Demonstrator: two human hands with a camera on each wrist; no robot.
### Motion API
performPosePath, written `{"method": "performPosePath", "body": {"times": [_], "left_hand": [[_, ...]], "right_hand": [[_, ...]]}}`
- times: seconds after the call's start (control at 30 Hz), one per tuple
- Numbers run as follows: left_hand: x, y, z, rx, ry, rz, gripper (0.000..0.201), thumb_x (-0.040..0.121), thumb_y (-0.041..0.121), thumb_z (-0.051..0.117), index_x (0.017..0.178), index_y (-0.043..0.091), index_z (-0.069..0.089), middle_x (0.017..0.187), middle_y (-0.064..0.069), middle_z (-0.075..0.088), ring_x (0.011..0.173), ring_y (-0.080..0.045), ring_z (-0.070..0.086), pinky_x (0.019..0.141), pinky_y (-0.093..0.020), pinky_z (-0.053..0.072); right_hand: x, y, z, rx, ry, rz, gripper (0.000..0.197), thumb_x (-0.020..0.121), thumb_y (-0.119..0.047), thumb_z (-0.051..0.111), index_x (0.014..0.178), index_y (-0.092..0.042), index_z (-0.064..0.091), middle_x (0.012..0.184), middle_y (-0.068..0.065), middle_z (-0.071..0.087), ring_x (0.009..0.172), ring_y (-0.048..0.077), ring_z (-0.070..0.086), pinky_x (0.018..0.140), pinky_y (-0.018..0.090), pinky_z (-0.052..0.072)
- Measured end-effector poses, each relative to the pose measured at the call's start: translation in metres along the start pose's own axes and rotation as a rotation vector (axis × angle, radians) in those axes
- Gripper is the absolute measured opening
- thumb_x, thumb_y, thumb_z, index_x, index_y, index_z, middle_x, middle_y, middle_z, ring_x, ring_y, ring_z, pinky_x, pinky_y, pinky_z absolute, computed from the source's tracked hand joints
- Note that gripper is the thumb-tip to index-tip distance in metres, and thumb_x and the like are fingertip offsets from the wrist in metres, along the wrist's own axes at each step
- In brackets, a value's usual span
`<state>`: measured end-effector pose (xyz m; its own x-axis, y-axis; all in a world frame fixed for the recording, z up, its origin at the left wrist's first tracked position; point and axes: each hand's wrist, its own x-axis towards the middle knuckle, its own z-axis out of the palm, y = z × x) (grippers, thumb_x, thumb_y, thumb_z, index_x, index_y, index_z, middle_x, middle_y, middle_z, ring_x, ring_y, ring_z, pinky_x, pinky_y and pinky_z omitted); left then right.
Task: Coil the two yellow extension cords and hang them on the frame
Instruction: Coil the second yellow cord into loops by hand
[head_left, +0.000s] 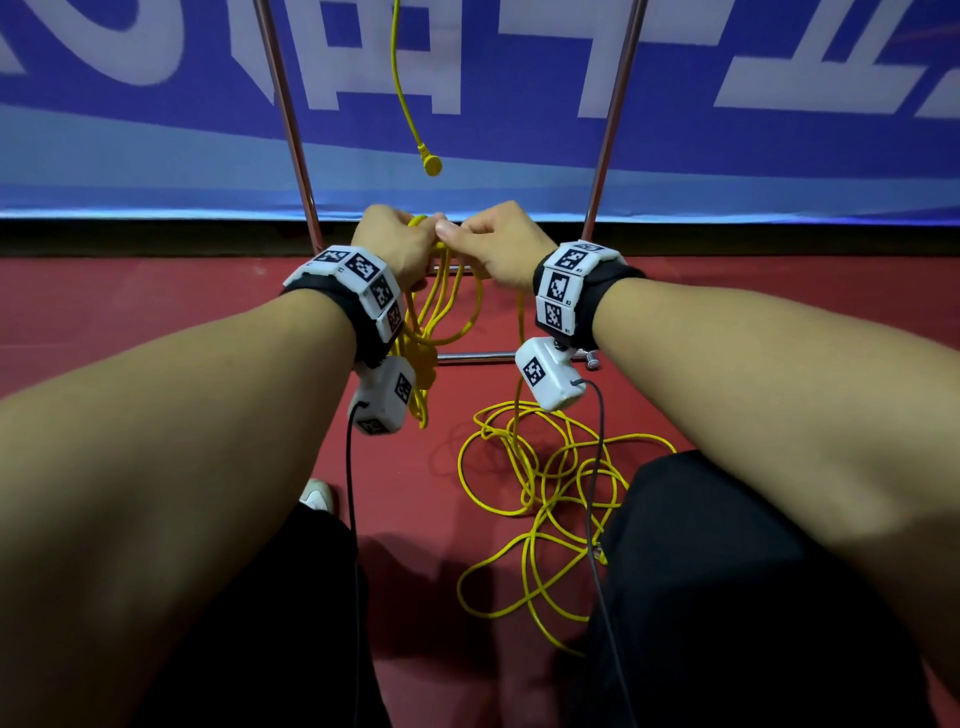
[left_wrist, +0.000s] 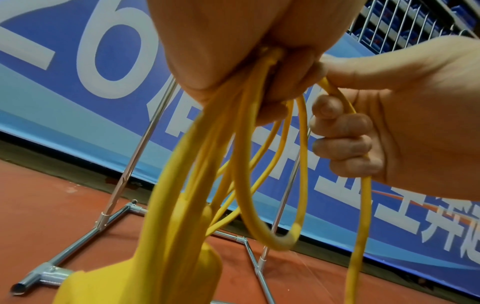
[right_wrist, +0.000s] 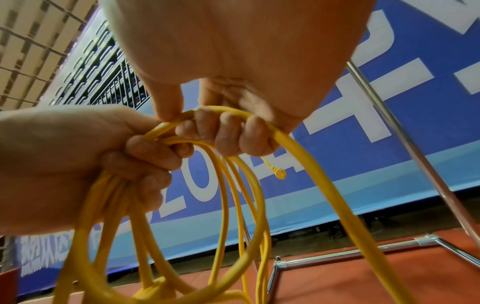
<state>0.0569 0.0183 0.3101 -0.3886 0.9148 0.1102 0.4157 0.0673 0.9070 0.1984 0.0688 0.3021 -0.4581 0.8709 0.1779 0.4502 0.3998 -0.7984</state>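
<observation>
Two hands, left hand (head_left: 397, 244) and right hand (head_left: 498, 249), grip one yellow cord (head_left: 441, 312) (perhaps four loops), fingers (right_wrist: 228, 135) curled.

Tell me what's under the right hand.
Under the right hand one strand of yellow cord drops to a loose tangle on the red floor. Its far end is hidden behind the leg.

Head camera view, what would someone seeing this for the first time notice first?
Probably the two hands meeting at centre: the left hand grips a bunch of yellow cord loops hanging below it, while the right hand pinches the next strand against them. Next, the loose tangle of yellow cord sprawled on the red floor between the person's legs. Behind, another yellow cord's plug dangles between the metal frame's uprights, against a blue banner.
</observation>
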Motion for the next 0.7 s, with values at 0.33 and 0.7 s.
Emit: {"method": "performPosePath", "body": {"times": [0.33,0.7], "left_hand": [[0.007,0.002,-0.006,0.005,0.058,0.036,0.040,0.095,0.042,0.061,0.071,0.011,0.066,0.059,-0.003,0.058,0.051,-0.019,0.052,0.057,-0.030,0.045],[-0.001,-0.001,-0.001,-0.032,-0.195,0.110,0.040,0.102,0.035,0.055,0.073,0.009,0.063,0.054,-0.005,0.059,0.040,-0.013,0.048,0.042,-0.018,0.038]], "right_hand": [[-0.006,0.036,-0.013,0.022,-0.300,0.272,0.066,0.082,-0.079,0.050,0.058,-0.017,0.056,0.062,0.008,0.061,0.063,0.024,0.062,0.073,0.035,0.047],[-0.002,0.017,-0.018,-0.046,-0.023,0.068,0.059,0.089,-0.062,0.058,0.054,-0.020,0.036,0.050,0.004,0.034,0.049,0.021,0.031,0.054,0.028,0.026]]}}
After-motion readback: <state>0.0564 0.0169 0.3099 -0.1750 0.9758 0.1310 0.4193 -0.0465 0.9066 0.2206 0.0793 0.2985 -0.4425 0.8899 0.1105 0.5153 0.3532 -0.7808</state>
